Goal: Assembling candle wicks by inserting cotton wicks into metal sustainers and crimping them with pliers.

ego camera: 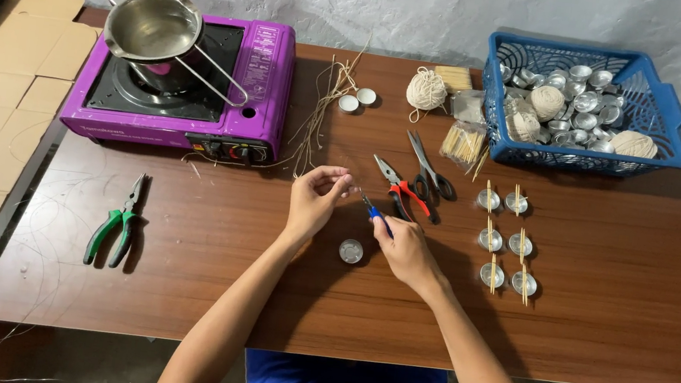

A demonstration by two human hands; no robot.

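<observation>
My left hand point(315, 199) is raised above the wooden table point(173, 284), its fingertips pinched on a small thin wick piece that is hard to make out. My right hand point(405, 247) grips small blue-handled pliers point(374, 212) whose tip points at the left fingertips. A small round metal cup point(350, 251) sits on the table just below and between both hands.
Green pliers point(118, 220) lie left. Red pliers point(397, 191) and scissors point(430, 170) lie behind the hands. Several cups with sticks point(506, 242) stand right. A purple stove point(189, 82) with a pot point(156, 26) is at back left, a blue basket point(584, 113) back right, with twine ball point(427, 88).
</observation>
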